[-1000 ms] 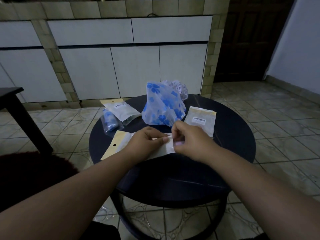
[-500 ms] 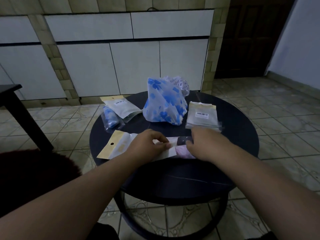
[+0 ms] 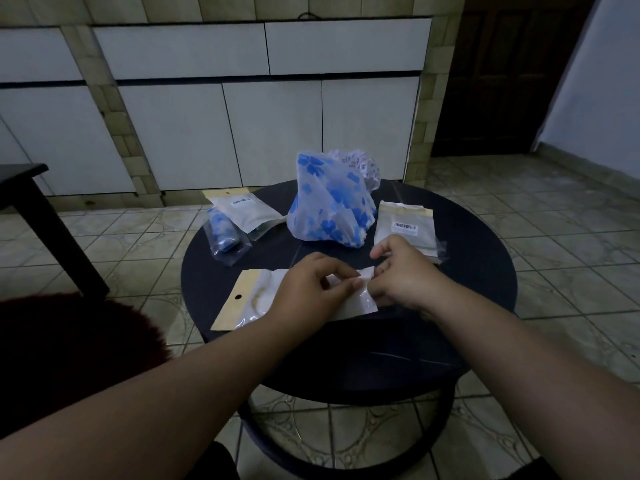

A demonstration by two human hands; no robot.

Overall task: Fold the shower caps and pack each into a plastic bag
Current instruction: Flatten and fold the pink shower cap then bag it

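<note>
Both hands meet at the middle of the round dark table [image 3: 478,306], working the open end of a flat plastic bag [image 3: 256,299] that lies across the near-left part of the tabletop, its tan header card with the punched hole pointing toward the lower left. The left hand [image 3: 308,289] rests on the bag with fingers curled, pinching its right-hand edge; the right hand [image 3: 401,275] faces it with fingers bent in, gripping the same mouth of the bag from the other side. Whether a folded cap is already inside I cannot tell, since the hands cover that end. As for progress, one job looks finished: a clear bag with a rolled blue cap [image 3: 225,237] sits at the left edge of the table, partly under another labelled bag [image 3: 242,213]. Plenty looks left to do. A blue-flowered shower cap [image 3: 329,206] stands puffed up and unfolded at the centre back, and a second, paler printed cap [image 3: 360,164] peeks out behind it at its upper right. A small stack of empty bags with a barcode sticker [image 3: 405,226] waits just beyond the right hand, near the right side of the tabletop. Nothing really blocks the hands, though the big cap is close behind them and the light is dim. White cabinet doors [image 3: 270,133] fill the wall behind, and a dark stool or side table [image 3: 31,188] shows at the left of the frame.
</note>
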